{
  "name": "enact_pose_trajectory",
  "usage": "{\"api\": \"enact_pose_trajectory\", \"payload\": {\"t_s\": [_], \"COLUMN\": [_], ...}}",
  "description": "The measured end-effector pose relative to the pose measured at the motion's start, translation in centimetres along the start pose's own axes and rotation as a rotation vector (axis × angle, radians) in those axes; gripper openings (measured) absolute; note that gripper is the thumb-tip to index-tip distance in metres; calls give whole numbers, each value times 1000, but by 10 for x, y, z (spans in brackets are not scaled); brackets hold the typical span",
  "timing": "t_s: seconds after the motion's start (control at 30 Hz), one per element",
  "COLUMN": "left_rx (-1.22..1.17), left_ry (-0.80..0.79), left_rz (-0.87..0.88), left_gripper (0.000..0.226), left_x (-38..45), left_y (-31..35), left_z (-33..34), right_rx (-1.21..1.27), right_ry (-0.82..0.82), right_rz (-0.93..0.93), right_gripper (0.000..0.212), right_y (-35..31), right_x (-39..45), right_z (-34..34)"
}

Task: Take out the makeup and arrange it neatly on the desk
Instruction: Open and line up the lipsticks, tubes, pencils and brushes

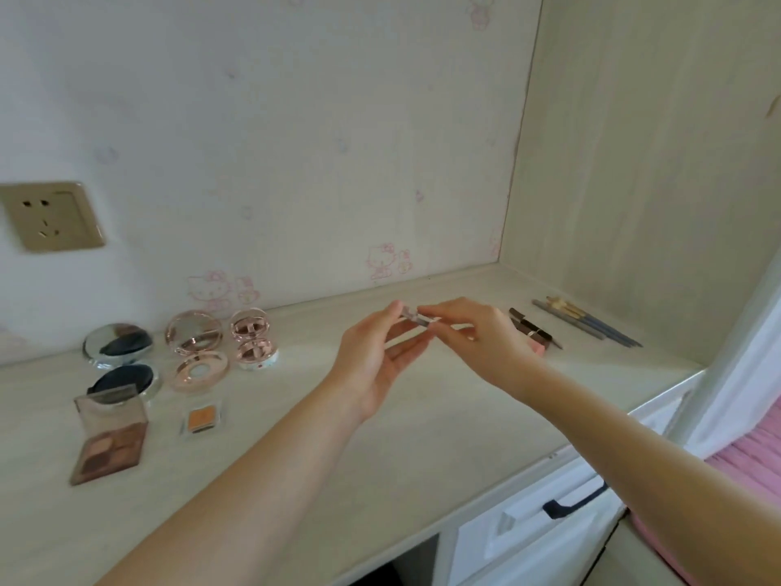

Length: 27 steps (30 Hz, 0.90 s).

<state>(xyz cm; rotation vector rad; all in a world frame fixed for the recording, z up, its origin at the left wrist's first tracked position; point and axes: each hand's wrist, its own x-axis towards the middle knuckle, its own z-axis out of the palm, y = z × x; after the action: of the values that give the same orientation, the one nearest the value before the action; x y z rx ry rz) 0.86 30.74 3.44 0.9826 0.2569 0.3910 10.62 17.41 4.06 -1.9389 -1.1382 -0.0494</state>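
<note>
**Small clear item held over the worktop, ready to be set down**

Both hands meet above the middle of the worktop (422,416). The left hand (376,357) and the right hand (477,336) each pinch an end of a small clear makeup piece (416,317), probably to check or close it before placing it.

Toward the left end, open cases lie in rows: a silver compact (120,344), a rose-gold compact (194,346), a pink double case (253,338), a brown eyeshadow palette (112,437) and an orange single shadow (203,416). Near the right rear corner lie lipsticks (534,327) and pencils (587,321), side by side, grouped by kind.
</note>
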Motion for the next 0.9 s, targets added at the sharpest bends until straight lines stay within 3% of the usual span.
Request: {"api": "enact_pose_trajectory", "payload": {"t_s": [0.3, 0.53, 0.7, 0.9], "left_rx": [0, 72, -25, 18], "left_ry": [92, 168, 220, 171], "left_rz": [43, 61, 47, -1], "left_gripper": [10, 16, 39, 39], "left_x": [-51, -85, -94, -97], "left_y": [37, 45, 32, 35], "left_z": [-86, -126, -138, -146], "right_rx": [155, 109, 218, 288], "right_ry": [-53, -52, -7, -15], "right_rz": [-106, -256, -234, -233], "right_gripper": [21, 37, 37, 40], "right_y": [-63, -78, -76, -74], "right_x": [-10, -21, -29, -31], "right_z": [88, 146, 167, 166]}}
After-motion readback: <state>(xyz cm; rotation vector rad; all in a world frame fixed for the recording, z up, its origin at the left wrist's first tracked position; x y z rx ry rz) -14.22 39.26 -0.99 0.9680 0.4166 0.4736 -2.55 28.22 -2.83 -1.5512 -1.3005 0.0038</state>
